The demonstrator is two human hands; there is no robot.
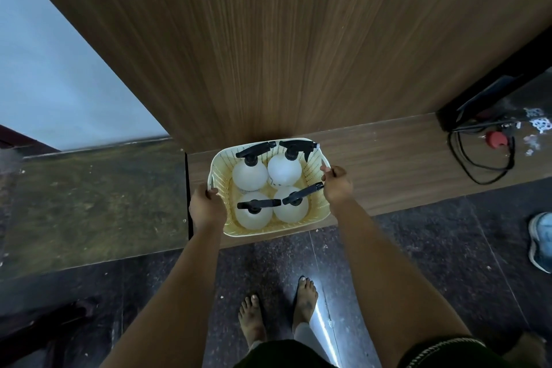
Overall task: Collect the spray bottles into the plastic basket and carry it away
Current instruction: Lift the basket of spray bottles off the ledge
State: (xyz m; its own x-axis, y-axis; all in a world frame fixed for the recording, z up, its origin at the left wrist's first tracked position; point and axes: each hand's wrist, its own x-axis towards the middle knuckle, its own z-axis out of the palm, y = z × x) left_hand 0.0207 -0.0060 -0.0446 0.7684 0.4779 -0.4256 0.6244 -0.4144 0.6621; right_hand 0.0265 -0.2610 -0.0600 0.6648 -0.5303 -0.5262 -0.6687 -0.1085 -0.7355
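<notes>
— Bare feet [277,320] are seen on the dark floor [418,248], below both hands. What is held?
— The basket [316,200] is gripped by the left hand [206,207] and right hand [337,185] at its sides. Four spray bottles [283,169] are kept inside, between the hands.

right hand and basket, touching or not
Touching: the head view shows the right hand gripping the basket rim, fingers curled over its edge.

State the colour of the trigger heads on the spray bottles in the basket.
Black, on all four spray bottles in the cream basket; the head view shows it.
</notes>
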